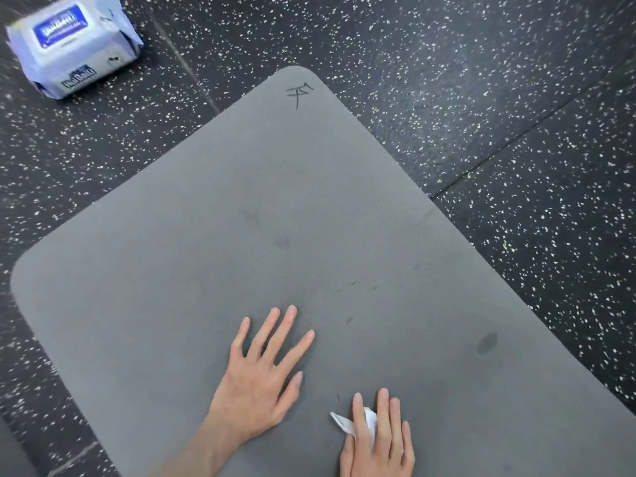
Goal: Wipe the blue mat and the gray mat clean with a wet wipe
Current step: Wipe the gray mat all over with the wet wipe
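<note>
The gray mat (241, 208) lies across the floor, with a black mark near its far corner and several dark smudges on its surface. My left hand (261, 380) rests flat on the mat with its fingers spread and straight. Just to its right, my right hand (378, 438) presses a white wet wipe (344, 423) onto the mat under straight fingers; most of the wipe is hidden beneath the hand. The blue mat is not in view.
A pack of wet wipes (72, 46) sits on the black speckled floor (481, 115) at the far left, beyond the mat. A dark oval spot (487, 341) marks the mat to the right of my hands.
</note>
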